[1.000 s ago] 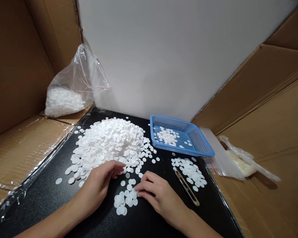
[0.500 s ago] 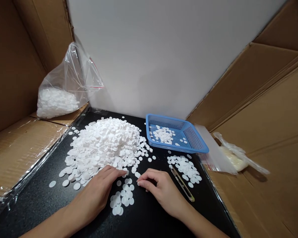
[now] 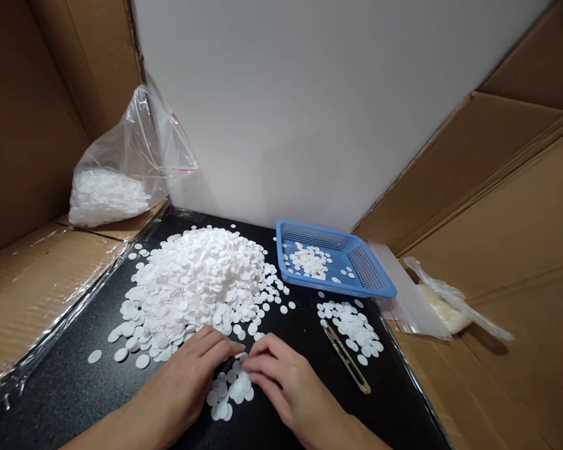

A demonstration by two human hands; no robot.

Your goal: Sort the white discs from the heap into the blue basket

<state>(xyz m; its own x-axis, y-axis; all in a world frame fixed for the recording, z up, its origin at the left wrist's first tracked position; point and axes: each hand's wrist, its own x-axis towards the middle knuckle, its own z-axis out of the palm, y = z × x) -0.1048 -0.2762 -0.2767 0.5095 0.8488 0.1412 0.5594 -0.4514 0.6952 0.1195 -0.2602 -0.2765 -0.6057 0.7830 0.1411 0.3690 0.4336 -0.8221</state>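
Observation:
A large pile of small white round discs (image 3: 201,281) covers the middle left of the black tabletop. In front of it, a small cluster of discs (image 3: 239,392) lies flat between my hands. My left hand (image 3: 192,369) rests beside this cluster, fingers stretched out, with the index fingertip at its far edge. From the right, my right hand (image 3: 286,381) reaches over the cluster. Its fingers and thumb are apart and touch the discs, slightly blurred at the tips. Whether a disc is under those fingertips is hidden.
A blue perforated basket (image 3: 368,289) with discs inside stands at the back right. Nearer lie another disc group (image 3: 354,326) and thread snips (image 3: 346,359). A clear bag of discs (image 3: 107,197) sits at left, a plastic bag (image 3: 443,306) at right. Cardboard and a white wall surround the table.
My right hand has moved left onto the small cluster, and its pinched fingers have spread. My left hand has shifted slightly right and down in view.

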